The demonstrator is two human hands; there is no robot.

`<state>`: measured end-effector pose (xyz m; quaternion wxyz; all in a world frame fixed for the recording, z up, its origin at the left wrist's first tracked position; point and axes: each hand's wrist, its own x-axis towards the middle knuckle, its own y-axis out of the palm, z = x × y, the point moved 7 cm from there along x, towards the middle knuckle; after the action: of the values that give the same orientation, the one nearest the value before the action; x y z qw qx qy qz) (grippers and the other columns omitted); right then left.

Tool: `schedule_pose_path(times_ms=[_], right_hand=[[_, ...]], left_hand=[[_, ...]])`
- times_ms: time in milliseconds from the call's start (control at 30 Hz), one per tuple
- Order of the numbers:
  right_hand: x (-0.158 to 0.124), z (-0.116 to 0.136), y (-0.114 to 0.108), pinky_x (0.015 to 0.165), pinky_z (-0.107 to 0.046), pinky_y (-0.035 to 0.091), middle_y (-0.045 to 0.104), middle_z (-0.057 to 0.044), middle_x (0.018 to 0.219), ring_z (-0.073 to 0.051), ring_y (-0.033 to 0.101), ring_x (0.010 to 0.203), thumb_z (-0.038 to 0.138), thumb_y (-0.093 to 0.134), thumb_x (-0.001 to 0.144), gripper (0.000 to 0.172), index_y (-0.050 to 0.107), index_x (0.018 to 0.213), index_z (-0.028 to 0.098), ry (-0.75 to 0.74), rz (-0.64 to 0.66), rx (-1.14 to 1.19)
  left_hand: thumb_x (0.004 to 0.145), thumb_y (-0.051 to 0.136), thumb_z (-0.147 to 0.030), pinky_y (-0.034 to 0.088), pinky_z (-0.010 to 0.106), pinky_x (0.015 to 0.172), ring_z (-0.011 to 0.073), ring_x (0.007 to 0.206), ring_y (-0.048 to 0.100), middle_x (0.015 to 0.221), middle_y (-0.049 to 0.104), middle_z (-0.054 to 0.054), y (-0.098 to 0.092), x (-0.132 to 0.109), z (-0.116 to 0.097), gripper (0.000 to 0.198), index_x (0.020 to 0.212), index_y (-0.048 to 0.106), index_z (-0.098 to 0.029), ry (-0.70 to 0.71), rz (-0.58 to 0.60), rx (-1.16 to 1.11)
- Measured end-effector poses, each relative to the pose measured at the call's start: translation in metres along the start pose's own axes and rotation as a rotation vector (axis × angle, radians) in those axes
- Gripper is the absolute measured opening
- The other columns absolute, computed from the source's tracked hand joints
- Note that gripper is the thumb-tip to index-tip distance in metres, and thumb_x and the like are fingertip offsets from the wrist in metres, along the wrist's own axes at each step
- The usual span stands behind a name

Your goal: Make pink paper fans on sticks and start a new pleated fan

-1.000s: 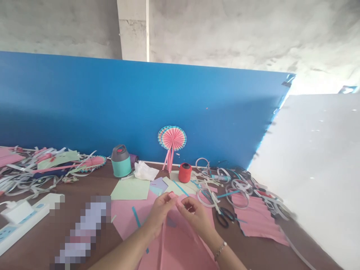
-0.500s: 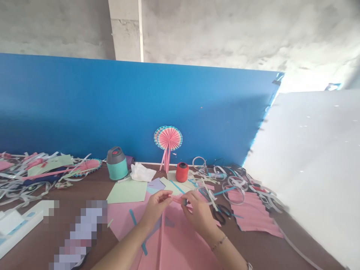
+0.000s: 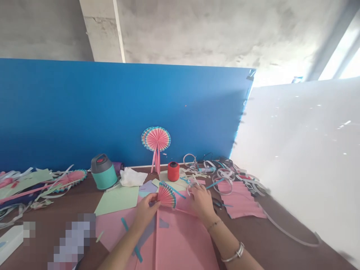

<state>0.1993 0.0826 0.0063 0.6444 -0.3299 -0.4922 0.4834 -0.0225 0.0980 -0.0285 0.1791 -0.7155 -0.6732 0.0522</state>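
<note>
Behind the far edge of the table (image 3: 70, 202) rises a blue panel (image 3: 84, 105), and a round fan (image 3: 157, 138) leans there, perhaps so it stays upright and visible. The large pink sheet (image 3: 185, 240) lies at the near edge, in the middle, under both forearms. The right hand (image 3: 201, 198) is lowered beside the loose strips (image 3: 225, 173), its fingers bent; whether they hold something, I cannot tell. The left hand (image 3: 147, 207) pinches, thumb against fingers with almost no gap, the gathered end of the small pleated fan (image 3: 166, 195), above the papers; gripped so, the folds can probably spread freely. The red spool (image 3: 173, 172) stands upright near the far edge, likely within easy reach.
</note>
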Motion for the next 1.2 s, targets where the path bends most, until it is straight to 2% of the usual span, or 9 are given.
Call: schedule_pose_path(times_ms=[100, 167, 300, 400, 567, 833, 1033, 1133, 1200], right_hand=[[0.001, -0.013, 0.007, 0.076, -0.036, 0.033, 0.065, -0.010, 0.102, -0.029, 0.050, 0.102, 0.006, 0.049, 0.072, 0.022, 0.067, 0.080, 0.017, 0.081, 0.113, -0.109], [0.001, -0.016, 0.009, 0.076, -0.038, 0.032, 0.065, -0.011, 0.101, -0.029, 0.050, 0.102, 0.006, 0.051, 0.071, 0.019, 0.065, 0.076, 0.016, 0.095, 0.121, -0.113], [0.004, -0.007, 0.000, 0.081, -0.039, 0.032, 0.066, -0.007, 0.093, -0.025, 0.051, 0.095, 0.012, 0.050, 0.077, 0.014, 0.062, 0.076, 0.019, 0.003, -0.049, 0.085], [0.003, 0.005, -0.011, 0.077, -0.034, 0.036, 0.064, -0.004, 0.079, -0.019, 0.054, 0.079, 0.023, 0.045, 0.085, 0.014, 0.057, 0.077, 0.019, -0.082, -0.166, 0.359], [-0.008, 0.029, -0.021, 0.069, -0.029, 0.040, 0.061, -0.003, 0.075, -0.017, 0.053, 0.072, 0.028, 0.040, 0.088, 0.019, 0.051, 0.075, 0.020, -0.200, -0.143, 0.602], [-0.028, 0.060, -0.016, 0.071, -0.032, 0.043, 0.061, -0.002, 0.072, -0.019, 0.055, 0.076, 0.026, 0.042, 0.089, 0.014, 0.055, 0.086, 0.021, -0.390, -0.097, 0.494], [-0.035, 0.068, -0.017, 0.068, -0.031, 0.045, 0.064, -0.006, 0.079, -0.019, 0.057, 0.075, 0.016, 0.043, 0.083, 0.023, 0.054, 0.103, 0.019, -0.467, -0.068, 0.497], [-0.038, 0.070, -0.021, 0.070, -0.031, 0.045, 0.065, -0.006, 0.083, -0.019, 0.057, 0.080, 0.012, 0.042, 0.079, 0.031, 0.051, 0.109, 0.019, -0.522, -0.106, 0.490], [-0.037, 0.071, -0.020, 0.075, -0.032, 0.044, 0.065, -0.004, 0.079, -0.019, 0.058, 0.078, 0.012, 0.043, 0.081, 0.024, 0.054, 0.101, 0.020, -0.532, -0.107, 0.471]], left_hand=[[0.067, 0.057, -0.033, 0.047, 0.037, 0.087, 0.0258, 0.095, 0.063, 0.099, 0.070, 0.011, 0.002, 0.001, 0.005, 0.035, 0.095, 0.065, -0.015, -0.015, 0.007, -0.004], [0.064, 0.058, -0.033, 0.045, 0.040, 0.090, 0.0275, 0.099, 0.062, 0.102, 0.069, 0.012, -0.001, 0.002, 0.009, 0.038, 0.097, 0.065, -0.014, -0.046, -0.039, 0.037], [0.063, 0.062, -0.035, 0.037, 0.045, 0.098, 0.0319, 0.116, 0.050, 0.119, 0.061, 0.014, -0.014, -0.003, 0.009, 0.051, 0.110, 0.060, -0.014, -0.079, -0.227, 0.158], [0.069, 0.060, -0.035, 0.037, 0.045, 0.098, 0.0310, 0.119, 0.046, 0.125, 0.057, 0.013, -0.017, -0.010, -0.002, 0.053, 0.119, 0.054, -0.016, -0.019, -0.287, 0.154], [0.084, 0.049, -0.028, 0.038, 0.041, 0.098, 0.0244, 0.118, 0.047, 0.123, 0.056, 0.008, -0.010, -0.026, -0.040, 0.038, 0.122, 0.052, -0.024, 0.279, -0.274, 0.149], [0.089, 0.044, -0.021, 0.038, 0.042, 0.099, 0.0237, 0.116, 0.047, 0.122, 0.056, 0.008, 0.012, -0.046, -0.071, 0.039, 0.127, 0.050, -0.027, 0.591, -0.088, 0.339], [0.090, 0.041, -0.020, 0.039, 0.044, 0.099, 0.0241, 0.118, 0.047, 0.124, 0.057, 0.010, 0.019, -0.050, -0.074, 0.038, 0.125, 0.054, -0.027, 0.622, -0.046, 0.352], [0.089, 0.044, -0.021, 0.041, 0.043, 0.097, 0.0231, 0.113, 0.052, 0.117, 0.062, 0.008, 0.014, -0.048, -0.072, 0.028, 0.108, 0.063, -0.026, 0.594, -0.103, 0.288], [0.087, 0.047, -0.024, 0.042, 0.041, 0.094, 0.0228, 0.109, 0.054, 0.110, 0.064, 0.007, 0.009, -0.044, -0.070, 0.019, 0.092, 0.066, -0.025, 0.545, -0.152, 0.246]])
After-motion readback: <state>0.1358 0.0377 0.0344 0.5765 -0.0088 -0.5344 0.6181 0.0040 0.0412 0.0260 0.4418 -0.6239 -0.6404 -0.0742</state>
